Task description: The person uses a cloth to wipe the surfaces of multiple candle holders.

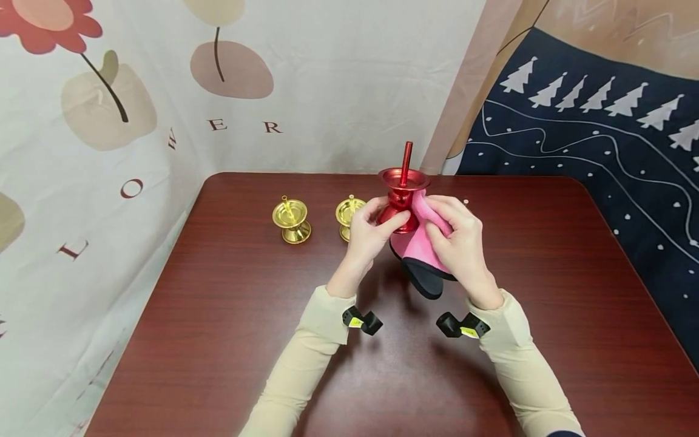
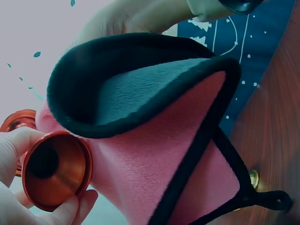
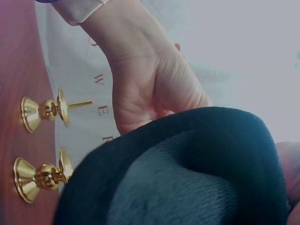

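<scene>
Above the table, my left hand (image 1: 367, 235) grips the flared base of a shiny red candlestick (image 1: 401, 197), which has a dish and a thin upright rod on top. The left wrist view shows the hollow underside of the base (image 2: 70, 171) with fingers curled about it. My right hand (image 1: 461, 240) pinches a pink cloth (image 1: 417, 249) with black edging against the candlestick's right side. The cloth (image 3: 150, 192) hides most of the right fingertips in the right wrist view. Its folds hang below both hands, showing a grey inner face.
Two gold candlesticks stand upright at the back left: one candlestick (image 1: 295, 221) apart, the other candlestick (image 1: 344, 213) partly behind my left hand. A small pale bit (image 1: 466, 201) shows behind my right hand. The dark red-brown table (image 1: 246, 340) reaches a patterned hanging (image 1: 338, 109) at the back.
</scene>
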`<action>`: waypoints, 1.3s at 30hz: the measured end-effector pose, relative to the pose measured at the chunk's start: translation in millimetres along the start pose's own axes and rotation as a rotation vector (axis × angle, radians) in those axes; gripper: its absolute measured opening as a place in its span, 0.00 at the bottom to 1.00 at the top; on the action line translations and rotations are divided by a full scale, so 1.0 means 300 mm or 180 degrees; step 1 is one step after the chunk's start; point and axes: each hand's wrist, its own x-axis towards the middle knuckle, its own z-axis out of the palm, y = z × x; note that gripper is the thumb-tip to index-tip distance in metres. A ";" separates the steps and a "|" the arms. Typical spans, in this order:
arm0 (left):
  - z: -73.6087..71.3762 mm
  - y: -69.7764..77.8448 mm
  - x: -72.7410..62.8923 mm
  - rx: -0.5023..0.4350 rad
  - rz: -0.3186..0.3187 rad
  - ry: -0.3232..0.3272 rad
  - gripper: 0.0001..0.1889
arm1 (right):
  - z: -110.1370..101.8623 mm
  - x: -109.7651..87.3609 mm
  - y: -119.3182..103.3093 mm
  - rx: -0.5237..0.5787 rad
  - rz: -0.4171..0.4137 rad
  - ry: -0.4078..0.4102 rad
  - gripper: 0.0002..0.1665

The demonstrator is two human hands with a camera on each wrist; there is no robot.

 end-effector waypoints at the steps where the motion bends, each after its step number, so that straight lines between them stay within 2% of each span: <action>1: -0.001 -0.002 0.003 -0.0015 0.0011 0.0018 0.17 | -0.002 -0.001 0.000 -0.0029 -0.0026 -0.0059 0.17; 5: -0.006 -0.013 0.012 -0.0117 0.0094 0.0075 0.16 | -0.017 -0.013 0.009 -0.0134 -0.0093 -0.0381 0.17; 8: -0.009 -0.024 0.021 -0.0117 0.0118 0.0085 0.17 | -0.038 -0.034 0.022 -0.0144 -0.0023 -0.0574 0.18; 11: -0.010 -0.039 0.035 -0.0085 0.0089 0.0134 0.17 | -0.065 -0.057 0.037 -0.0112 0.0211 -0.0547 0.18; 13: -0.007 -0.055 0.050 -0.0085 0.0090 0.0177 0.18 | -0.084 -0.069 0.043 -0.0075 0.0452 -0.0430 0.18; 15: -0.001 -0.073 0.064 -0.0068 0.0173 0.0247 0.18 | -0.103 -0.078 0.044 -0.0062 0.0693 -0.0304 0.17; 18: 0.012 -0.102 0.086 0.0154 0.0460 0.0390 0.17 | -0.131 -0.088 0.040 -0.0032 0.1039 -0.0144 0.17; 21: 0.023 -0.126 0.105 0.0568 0.0808 0.0535 0.15 | -0.154 -0.098 0.042 0.0008 0.1283 -0.0014 0.18; 25: 0.034 -0.155 0.126 0.1157 0.1170 0.0633 0.13 | -0.174 -0.112 0.050 0.0086 0.1379 0.0093 0.18; 27: 0.040 -0.168 0.134 0.1423 0.1283 0.0662 0.12 | -0.181 -0.118 0.054 0.0099 0.1364 0.0114 0.17; 29: 0.046 -0.182 0.141 0.1651 0.1339 0.0661 0.12 | -0.186 -0.122 0.057 0.0109 0.1350 0.0132 0.17; 32: 0.053 -0.201 0.148 0.1855 0.1314 0.0588 0.12 | -0.193 -0.128 0.062 0.0075 0.1350 0.0150 0.17; 39: 0.059 -0.246 0.159 0.1995 0.1119 0.0467 0.11 | -0.197 -0.138 0.062 0.0086 0.1305 0.0150 0.16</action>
